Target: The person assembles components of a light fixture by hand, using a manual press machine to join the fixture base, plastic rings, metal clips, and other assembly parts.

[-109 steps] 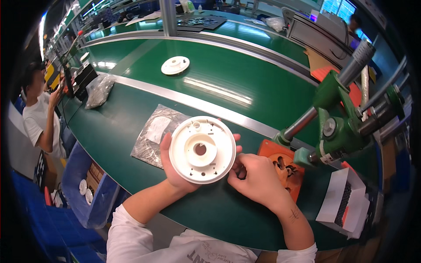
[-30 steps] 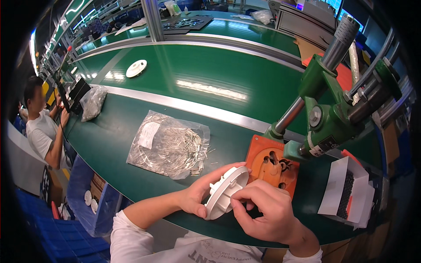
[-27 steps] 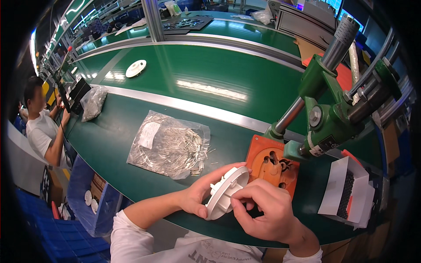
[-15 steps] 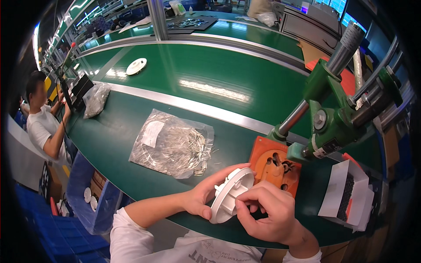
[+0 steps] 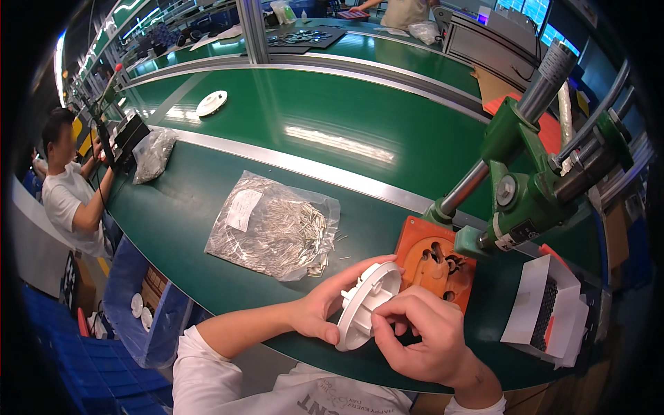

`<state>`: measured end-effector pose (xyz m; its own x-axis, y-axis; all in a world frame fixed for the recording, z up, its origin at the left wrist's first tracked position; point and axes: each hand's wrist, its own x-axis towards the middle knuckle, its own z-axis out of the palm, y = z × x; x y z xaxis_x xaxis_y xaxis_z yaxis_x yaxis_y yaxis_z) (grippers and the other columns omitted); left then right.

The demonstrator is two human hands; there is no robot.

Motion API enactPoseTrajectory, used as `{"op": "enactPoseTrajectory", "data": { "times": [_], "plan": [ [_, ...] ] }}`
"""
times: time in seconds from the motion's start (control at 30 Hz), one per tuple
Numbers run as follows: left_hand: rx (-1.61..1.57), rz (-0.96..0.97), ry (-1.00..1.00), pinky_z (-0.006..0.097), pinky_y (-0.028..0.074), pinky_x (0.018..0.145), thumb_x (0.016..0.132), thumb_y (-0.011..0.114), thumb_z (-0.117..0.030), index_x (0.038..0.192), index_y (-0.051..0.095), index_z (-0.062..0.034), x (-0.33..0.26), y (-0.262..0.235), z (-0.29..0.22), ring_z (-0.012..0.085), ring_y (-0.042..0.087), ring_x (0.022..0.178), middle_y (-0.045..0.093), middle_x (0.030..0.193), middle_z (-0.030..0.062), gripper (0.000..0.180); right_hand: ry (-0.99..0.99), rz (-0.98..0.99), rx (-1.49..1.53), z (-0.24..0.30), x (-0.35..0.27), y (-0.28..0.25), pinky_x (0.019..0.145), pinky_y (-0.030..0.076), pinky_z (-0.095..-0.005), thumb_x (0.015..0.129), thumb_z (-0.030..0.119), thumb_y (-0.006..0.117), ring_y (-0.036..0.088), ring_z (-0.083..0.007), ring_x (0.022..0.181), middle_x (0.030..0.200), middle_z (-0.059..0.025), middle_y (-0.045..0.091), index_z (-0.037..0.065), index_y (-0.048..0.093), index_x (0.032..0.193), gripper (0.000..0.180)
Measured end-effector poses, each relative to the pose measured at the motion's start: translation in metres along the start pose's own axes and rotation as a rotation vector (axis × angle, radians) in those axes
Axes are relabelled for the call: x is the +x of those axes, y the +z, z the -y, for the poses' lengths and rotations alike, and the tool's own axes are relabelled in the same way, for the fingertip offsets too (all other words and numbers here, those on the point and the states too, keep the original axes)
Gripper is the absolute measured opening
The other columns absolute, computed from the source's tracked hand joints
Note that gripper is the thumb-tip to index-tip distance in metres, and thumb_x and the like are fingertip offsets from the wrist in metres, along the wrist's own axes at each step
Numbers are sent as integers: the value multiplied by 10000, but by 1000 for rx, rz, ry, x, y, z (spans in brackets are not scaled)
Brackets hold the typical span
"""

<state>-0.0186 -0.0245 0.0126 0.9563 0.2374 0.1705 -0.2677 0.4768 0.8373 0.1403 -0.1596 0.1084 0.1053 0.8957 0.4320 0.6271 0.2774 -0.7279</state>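
My left hand (image 5: 319, 308) grips a round white plastic part (image 5: 361, 311) by its rim, tilted so that its ribbed inner side faces right. At that inner side, the thumb and fingers of my right hand (image 5: 425, 335) are pinched together; whatever may be between the fingertips is too small to make out. A clear plastic bag (image 5: 266, 235) full of thin metal pins lies beyond my left forearm, with a few pins loose beside its open end. Just past my hands sits an orange fixture block (image 5: 429, 256) with shaped recesses, under a green press (image 5: 515, 180).
On the right stands an open white box (image 5: 543, 311) holding dark parts. Another white disc (image 5: 211, 104) rests on the green belt (image 5: 277, 97) behind a metal rail. A co-worker (image 5: 72, 187) sits at far left, near a second bag (image 5: 153, 155) and a blue bin (image 5: 149, 325).
The white part has turned and shifted very slightly in my left hand. The disc on the belt has moved a little left. A person has come into view at the far back.
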Motion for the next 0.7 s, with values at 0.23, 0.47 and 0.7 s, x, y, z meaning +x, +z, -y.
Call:
{"op": "enactPoseTrajectory", "data": {
  "times": [0.23,0.47,0.7],
  "plan": [
    [54,19,8,414,339,1223,649,960,-659,1706,148,-32,1,-1,-1,251,435,1486,390,1640,128,1473,26,46,-85,14,5,-11,525,509,-343,814,26,779,671,-224,589,777,-54,654,58,693,874,110],
    [158,91,40,439,329,1255,566,1016,-610,1697,178,-25,2,-6,-1,268,421,1518,343,1689,163,1525,-60,133,-254,20,5,-6,521,507,-389,827,105,782,672,-258,603,701,-61,609,70,717,864,82],
    [-460,-96,193,511,436,1212,832,586,-880,1679,228,-62,1,-9,-26,400,510,1452,449,1586,299,1230,-10,-198,-203,5,30,-8,523,479,-345,822,6,825,583,-246,518,661,-70,620,16,773,918,109]
  ]
}}
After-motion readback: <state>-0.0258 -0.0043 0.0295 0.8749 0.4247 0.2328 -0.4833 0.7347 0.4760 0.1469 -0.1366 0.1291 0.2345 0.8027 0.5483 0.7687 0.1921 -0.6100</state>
